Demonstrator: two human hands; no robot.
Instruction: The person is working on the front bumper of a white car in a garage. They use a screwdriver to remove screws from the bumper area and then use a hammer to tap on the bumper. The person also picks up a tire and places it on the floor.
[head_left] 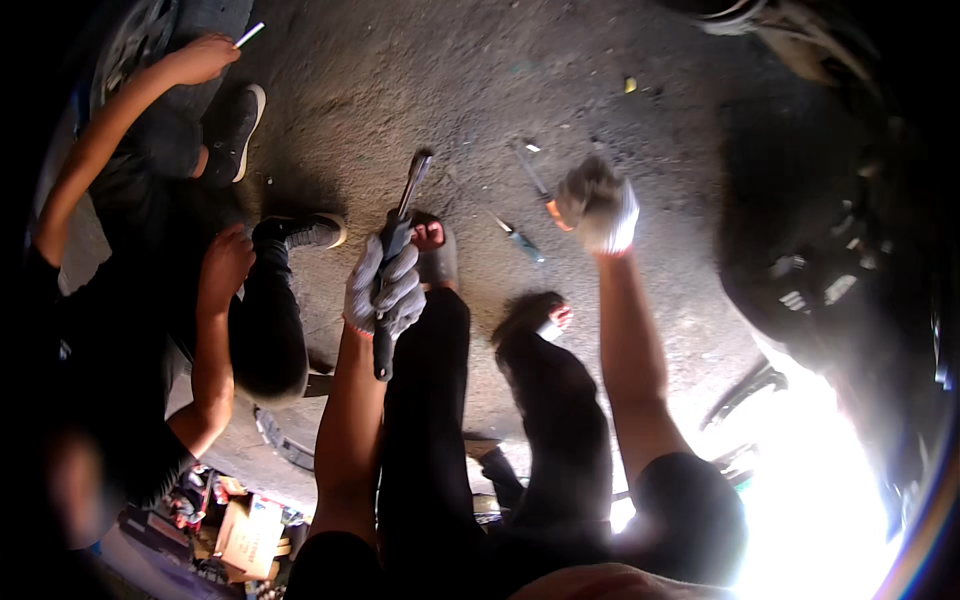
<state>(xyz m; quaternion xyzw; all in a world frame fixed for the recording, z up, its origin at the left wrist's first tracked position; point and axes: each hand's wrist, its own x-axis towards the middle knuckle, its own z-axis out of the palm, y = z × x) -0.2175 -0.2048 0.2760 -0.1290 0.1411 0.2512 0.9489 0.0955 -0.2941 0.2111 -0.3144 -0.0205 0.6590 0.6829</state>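
Observation:
My left hand [386,285], in a grey-and-white work glove, is closed around a ratchet wrench [396,232]. This tool has a long black handle and a metal neck that points up and away from me. Further right, my right hand [597,208] wears a similar glove and hangs over the ground, smeared by motion. A screwdriver with an orange handle [557,213] shows right beside its fingers; whether they touch it is unclear. Between my hands, a second screwdriver with a teal handle [524,246] lies on the ground.
On the left, another person squats, one hand [203,58] holding a thin white stick, the other hand [228,262] apart. A cardboard box [248,538] stands among clutter at lower left. A large dark shape [810,230] fills the right side. Glare whitens the lower right.

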